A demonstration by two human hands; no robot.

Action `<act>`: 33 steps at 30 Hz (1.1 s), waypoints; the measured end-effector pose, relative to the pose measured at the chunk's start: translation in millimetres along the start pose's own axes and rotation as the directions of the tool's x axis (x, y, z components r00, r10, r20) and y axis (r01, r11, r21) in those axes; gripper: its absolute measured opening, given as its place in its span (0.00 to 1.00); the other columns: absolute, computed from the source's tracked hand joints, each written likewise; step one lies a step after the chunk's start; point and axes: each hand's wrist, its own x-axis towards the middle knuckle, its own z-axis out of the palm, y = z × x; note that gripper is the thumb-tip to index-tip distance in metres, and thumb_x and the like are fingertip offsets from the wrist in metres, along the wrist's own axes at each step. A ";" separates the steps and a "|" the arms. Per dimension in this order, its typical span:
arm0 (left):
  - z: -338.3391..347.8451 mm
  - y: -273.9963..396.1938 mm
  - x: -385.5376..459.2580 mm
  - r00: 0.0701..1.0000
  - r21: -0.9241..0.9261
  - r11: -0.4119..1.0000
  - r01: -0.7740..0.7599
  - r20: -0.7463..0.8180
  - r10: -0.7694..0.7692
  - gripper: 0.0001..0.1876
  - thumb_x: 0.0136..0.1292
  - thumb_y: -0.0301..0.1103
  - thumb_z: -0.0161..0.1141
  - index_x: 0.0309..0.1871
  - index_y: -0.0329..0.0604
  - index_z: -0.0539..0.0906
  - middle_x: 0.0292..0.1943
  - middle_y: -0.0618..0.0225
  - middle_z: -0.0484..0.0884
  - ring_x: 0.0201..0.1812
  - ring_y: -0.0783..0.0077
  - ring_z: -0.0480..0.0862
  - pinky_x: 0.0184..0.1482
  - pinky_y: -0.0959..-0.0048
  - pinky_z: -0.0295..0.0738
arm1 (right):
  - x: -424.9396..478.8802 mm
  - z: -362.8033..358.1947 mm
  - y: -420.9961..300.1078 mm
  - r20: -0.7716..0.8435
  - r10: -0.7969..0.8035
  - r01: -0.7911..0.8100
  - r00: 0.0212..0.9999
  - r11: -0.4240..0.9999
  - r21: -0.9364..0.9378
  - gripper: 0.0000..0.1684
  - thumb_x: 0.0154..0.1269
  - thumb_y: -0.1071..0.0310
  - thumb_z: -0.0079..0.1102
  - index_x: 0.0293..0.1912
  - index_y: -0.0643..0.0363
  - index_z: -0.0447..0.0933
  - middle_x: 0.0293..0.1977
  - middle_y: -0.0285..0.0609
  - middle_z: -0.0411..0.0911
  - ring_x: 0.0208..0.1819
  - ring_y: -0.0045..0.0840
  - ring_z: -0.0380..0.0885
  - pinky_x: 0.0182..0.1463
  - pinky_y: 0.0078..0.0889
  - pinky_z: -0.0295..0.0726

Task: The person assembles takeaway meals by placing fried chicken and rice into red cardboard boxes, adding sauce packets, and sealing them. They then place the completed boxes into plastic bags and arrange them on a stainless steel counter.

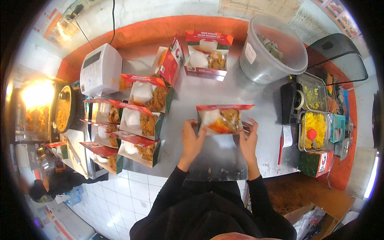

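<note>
An open paperboard meal box (224, 107) stands on the steel counter before me, its red lid edge raised at the back. Inside lie white rice (210, 117), a piece of fried chicken (230, 114) and an orange-red sachet (219, 126) in clear, shiny wrap. My left hand (192, 138) grips the box's left side, thumb at the front corner. At the right side my right hand (249, 138) holds it between thumb and fingers; those fingers are partly hidden. Several similar open boxes (141, 121) with rice and chicken crowd the counter to the left.
Two more boxes (205, 70) stand at the back, near a clear plastic bucket (255, 67). A white printer (100, 72) is back left. Glass containers (301, 141) of yellow food line the right, by a red pen (280, 151). A knife (73, 151) rests on a cutting board near another person's arm (45, 183).
</note>
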 end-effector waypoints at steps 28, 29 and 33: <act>-17.0 -35.6 -69.8 0.731 0.058 0.749 -0.660 0.279 0.622 0.34 0.45 0.16 0.67 0.59 0.48 0.71 0.65 0.60 0.72 0.70 0.48 0.68 0.63 0.59 0.74 | -31.3 -73.9 35.9 0.148 -0.293 0.276 0.945 0.953 0.124 0.30 0.55 0.81 0.65 0.59 0.60 0.73 0.60 0.53 0.72 0.62 0.36 0.72 0.66 0.34 0.69; -16.0 -30.5 -74.9 0.771 0.039 0.786 -0.617 0.230 0.593 0.34 0.46 0.17 0.68 0.59 0.48 0.70 0.65 0.60 0.72 0.70 0.48 0.68 0.64 0.59 0.74 | -38.0 -68.4 23.3 0.122 -0.211 0.193 0.970 0.971 0.144 0.30 0.55 0.81 0.66 0.58 0.60 0.74 0.58 0.53 0.72 0.60 0.36 0.73 0.65 0.35 0.70; -11.2 -5.0 -78.9 0.874 -0.033 0.891 -0.454 0.180 0.452 0.35 0.48 0.20 0.71 0.60 0.48 0.68 0.64 0.59 0.73 0.69 0.47 0.68 0.66 0.59 0.72 | -90.0 -27.4 34.4 -0.411 -0.128 0.233 0.903 0.948 0.217 0.23 0.55 0.78 0.67 0.52 0.60 0.76 0.44 0.48 0.72 0.48 0.32 0.69 0.57 0.35 0.69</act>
